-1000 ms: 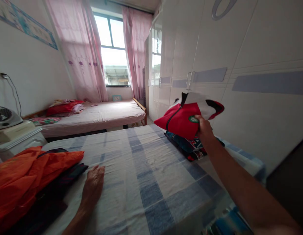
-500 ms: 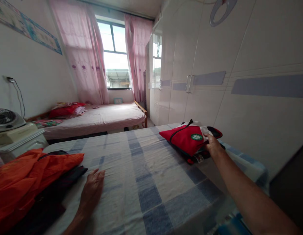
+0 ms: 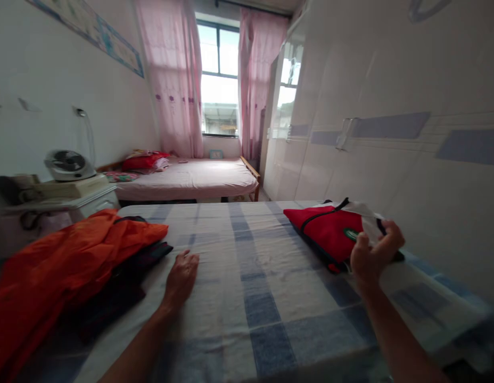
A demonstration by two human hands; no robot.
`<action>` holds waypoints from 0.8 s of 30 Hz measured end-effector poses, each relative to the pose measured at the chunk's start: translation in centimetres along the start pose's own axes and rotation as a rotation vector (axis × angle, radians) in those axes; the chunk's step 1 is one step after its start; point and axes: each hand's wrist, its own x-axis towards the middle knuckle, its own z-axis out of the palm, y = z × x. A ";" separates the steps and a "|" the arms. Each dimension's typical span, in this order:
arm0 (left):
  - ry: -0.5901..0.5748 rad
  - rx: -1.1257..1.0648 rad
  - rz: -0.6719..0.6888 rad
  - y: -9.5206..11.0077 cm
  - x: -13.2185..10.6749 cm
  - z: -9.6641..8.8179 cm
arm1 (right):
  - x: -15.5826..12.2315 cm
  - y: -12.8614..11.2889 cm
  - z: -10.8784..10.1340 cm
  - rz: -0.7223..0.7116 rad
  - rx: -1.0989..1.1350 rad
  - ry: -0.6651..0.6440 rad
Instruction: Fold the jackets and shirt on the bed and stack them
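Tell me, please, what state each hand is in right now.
Left hand: open, nothing visible in it.
Right hand: at the red garment; whether it grips any cloth cannot be told.

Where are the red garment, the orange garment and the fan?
Red garment (image 3: 329,230), head view: on its red front.
Orange garment (image 3: 73,258), head view: mid-cloth.
Fan (image 3: 68,161), head view: on its round grille.

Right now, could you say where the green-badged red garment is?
In the head view's right half, the red garment lies atop darker clothing, by the right hand.
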 end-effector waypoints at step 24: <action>0.592 0.619 0.044 1.3 -6.0 -13.2 | -9.0 -4.8 8.9 0.193 0.118 -1.026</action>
